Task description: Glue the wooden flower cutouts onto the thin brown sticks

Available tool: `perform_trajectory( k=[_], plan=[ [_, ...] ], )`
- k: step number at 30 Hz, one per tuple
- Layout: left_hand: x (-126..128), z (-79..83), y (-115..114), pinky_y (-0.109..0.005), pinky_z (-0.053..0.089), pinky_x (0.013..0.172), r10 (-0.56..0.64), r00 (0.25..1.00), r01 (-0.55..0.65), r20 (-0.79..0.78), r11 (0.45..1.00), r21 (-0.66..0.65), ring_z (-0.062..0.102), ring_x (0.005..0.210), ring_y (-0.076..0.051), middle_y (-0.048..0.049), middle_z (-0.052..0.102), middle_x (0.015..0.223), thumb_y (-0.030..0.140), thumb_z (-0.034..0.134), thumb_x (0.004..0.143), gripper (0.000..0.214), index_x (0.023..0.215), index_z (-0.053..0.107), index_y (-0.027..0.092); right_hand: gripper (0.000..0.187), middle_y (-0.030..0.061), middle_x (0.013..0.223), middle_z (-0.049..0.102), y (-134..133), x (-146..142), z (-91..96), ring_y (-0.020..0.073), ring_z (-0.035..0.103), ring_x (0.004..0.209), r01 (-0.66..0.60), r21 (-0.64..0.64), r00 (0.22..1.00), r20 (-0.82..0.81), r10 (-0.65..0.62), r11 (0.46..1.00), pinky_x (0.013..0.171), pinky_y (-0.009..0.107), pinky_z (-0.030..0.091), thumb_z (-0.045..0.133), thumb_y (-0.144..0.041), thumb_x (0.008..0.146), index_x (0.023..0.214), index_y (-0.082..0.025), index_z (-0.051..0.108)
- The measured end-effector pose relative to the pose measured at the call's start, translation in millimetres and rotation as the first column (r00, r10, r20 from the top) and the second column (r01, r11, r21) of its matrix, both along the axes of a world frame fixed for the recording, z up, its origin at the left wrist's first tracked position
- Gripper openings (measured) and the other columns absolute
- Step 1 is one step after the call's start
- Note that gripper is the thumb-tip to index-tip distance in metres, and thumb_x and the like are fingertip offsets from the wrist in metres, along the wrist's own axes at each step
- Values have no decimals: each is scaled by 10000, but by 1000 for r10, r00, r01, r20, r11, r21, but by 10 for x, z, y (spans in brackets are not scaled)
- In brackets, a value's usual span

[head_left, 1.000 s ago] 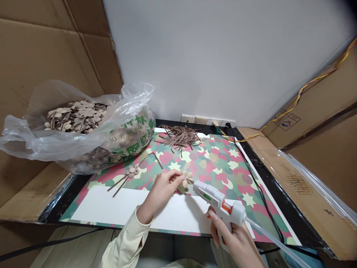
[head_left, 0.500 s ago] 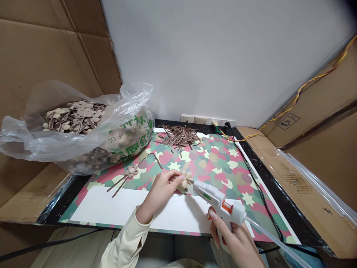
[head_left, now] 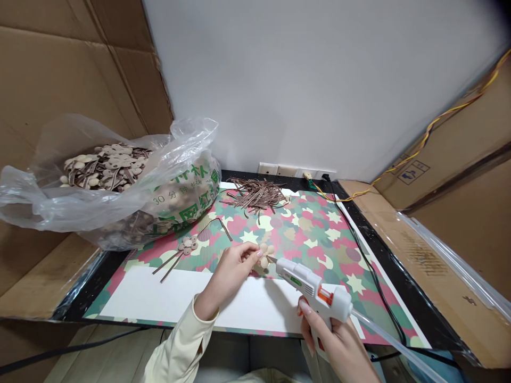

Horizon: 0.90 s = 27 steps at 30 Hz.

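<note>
Between the thumb and fingers of my left hand (head_left: pixel 237 266) is a cream flower-shaped piece (head_left: pixel 266 256), held just above the patterned mat. My right hand (head_left: pixel 331 332) is wrapped round the handle of a white hot glue gun (head_left: pixel 307 284). Its nozzle points left and meets or nearly meets the flower piece; I cannot tell whether they touch. From the gun's back end a clear glue stick (head_left: pixel 393 340) sticks out. A finished-looking grey-beige flower (head_left: pixel 188 245) with two brown cord tails lies on the mat left of my hands.
A pile of brown striped cords (head_left: pixel 259 195) lies at the back, and one loose bent cord (head_left: pixel 224 229) nearer. On the left stands a clear plastic bag (head_left: pixel 183 197) full of flowers. A black cable (head_left: pixel 365 260) runs along the right. Cardboard (head_left: pixel 451 186) flanks both sides.
</note>
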<state>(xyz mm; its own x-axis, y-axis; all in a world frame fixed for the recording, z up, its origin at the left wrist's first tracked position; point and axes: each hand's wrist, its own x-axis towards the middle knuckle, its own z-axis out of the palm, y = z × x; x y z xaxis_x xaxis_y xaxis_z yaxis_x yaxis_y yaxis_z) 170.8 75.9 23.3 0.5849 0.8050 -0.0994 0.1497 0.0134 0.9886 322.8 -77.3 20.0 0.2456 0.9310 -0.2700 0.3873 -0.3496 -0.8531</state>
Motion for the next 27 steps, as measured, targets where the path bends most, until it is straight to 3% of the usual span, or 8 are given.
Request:
perform_trajectory(
  k=[27],
  plan=[
    [-5, -87, 36, -248, 516, 557, 33, 999, -32, 25, 999, -23, 602, 688, -161, -36, 630, 779, 414, 507, 843, 258, 854, 600, 173, 528, -10, 491, 436, -28, 18, -27, 142, 437, 562, -21, -9, 1000, 4, 21, 1000, 668, 235, 324, 358, -528, 888, 475, -198, 346]
  ],
)
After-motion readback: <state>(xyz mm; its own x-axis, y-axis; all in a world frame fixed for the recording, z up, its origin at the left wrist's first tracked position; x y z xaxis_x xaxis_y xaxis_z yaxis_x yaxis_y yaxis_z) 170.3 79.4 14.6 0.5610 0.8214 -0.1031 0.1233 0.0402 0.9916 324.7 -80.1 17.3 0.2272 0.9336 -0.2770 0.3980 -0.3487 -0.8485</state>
